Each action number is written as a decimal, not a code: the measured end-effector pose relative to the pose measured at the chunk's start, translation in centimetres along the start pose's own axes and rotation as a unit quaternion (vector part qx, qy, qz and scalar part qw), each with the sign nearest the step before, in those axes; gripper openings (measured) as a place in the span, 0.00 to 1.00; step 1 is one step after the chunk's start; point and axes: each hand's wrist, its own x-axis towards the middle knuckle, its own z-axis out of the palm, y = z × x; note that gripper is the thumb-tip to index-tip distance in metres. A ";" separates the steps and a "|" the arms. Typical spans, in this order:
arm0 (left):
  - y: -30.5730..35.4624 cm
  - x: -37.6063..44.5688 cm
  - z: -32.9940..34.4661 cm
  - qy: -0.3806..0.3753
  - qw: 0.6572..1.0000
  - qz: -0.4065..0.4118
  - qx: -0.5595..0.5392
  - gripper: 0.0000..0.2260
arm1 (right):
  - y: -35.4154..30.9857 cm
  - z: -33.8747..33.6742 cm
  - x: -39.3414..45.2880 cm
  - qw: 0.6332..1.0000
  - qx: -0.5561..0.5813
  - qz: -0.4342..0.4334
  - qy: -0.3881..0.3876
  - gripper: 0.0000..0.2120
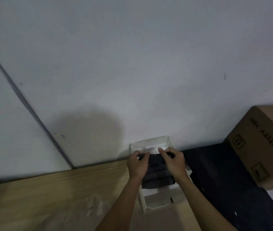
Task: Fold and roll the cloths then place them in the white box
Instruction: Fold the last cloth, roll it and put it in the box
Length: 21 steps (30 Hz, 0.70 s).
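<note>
At the far edge of the counter [45, 194], hard against the grey wall [132, 64]: one white box [150, 201], long and narrow, open at the top, running away from the viewer.

Head view, contents of box: dark rolls [157, 179], laid crosswise one behind another; three or four can be made out below the hands, exact count uncertain in the dim, blurred picture. The near end of the box shows bare white floor; the far end, beyond the hands, also shows some white.

Head view, hands: left hand [138, 164] and right hand [174, 161] both over the box, side by side. Grip, left: fingers curled round the left end of the farthest roll [155, 158]. Grip, right: fingers and thumb pinching its right end. The roll sits at or just above the row, touching the roll next to it; whether it is fully seated cannot be told.

Head view, remaining stock: a dark cloth pile [215, 172] lies flat just right of the box, on the counter; number of pieces not readable. A cardboard carton [265, 147] stands on its far right part.

Progress, as judged: several cloths rolled and boxed, one more being set in place. Room remains at the near end, and perhaps a little at the far end. The pile beside the box suggests folding and rolling are not finished; the task looks roughly midway, possibly past it.
</note>
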 end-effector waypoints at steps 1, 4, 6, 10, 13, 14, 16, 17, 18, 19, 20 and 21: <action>-0.1 0.6 0.8 0.002 1.000 0.001 0.006 0.04 | 0.6 -0.4 1.1 1.000 -0.002 0.001 -0.013 0.18; -0.8 3.0 3.3 0.018 0.999 0.009 0.043 0.04 | 2.8 -1.0 4.7 0.998 -0.014 0.003 -0.059 0.17; -1.7 4.5 4.5 0.038 0.997 0.014 0.069 0.04 | 4.3 -0.9 6.5 0.996 -0.030 0.009 -0.081 0.13; -3.3 7.4 6.4 0.075 0.989 0.011 0.128 0.04 | 7.3 0.2 9.8 0.991 -0.065 -0.007 -0.113 0.11; -4.8 8.9 6.5 0.062 0.978 0.014 0.198 0.04 | 9.4 1.4 11.0 0.987 -0.084 -0.009 -0.138 0.11; -5.5 9.5 6.7 0.055 0.975 0.013 0.216 0.05 | 10.3 1.7 11.5 0.985 -0.084 -0.007 -0.150 0.12; -6.3 10.0 6.8 0.038 0.970 0.009 0.239 0.06 | 11.7 2.0 11.9 0.981 -0.082 0.000 -0.174 0.14; -6.7 10.1 6.9 0.029 0.970 0.004 0.243 0.06 | 12.3 2.1 11.9 0.979 -0.086 0.005 -0.183 0.14; -6.8 10.3 7.0 0.021 0.969 0.003 0.246 0.06 | 12.6 2.1 12.1 0.977 -0.096 0.005 -0.190 0.14; -7.2 10.4 7.3 0.017 0.966 0.000 0.257 0.06 | 13.2 2.1 12.2 0.974 -0.105 0.001 -0.200 0.13; -7.3 10.5 7.4 0.012 0.963 0.000 0.268 0.06 | 13.6 2.2 12.2 0.972 -0.118 -0.014 -0.204 0.11; -7.2 10.5 7.3 0.007 0.962 0.009 0.275 0.06 | 13.7 2.1 12.0 0.968 -0.135 -0.037 -0.206 0.10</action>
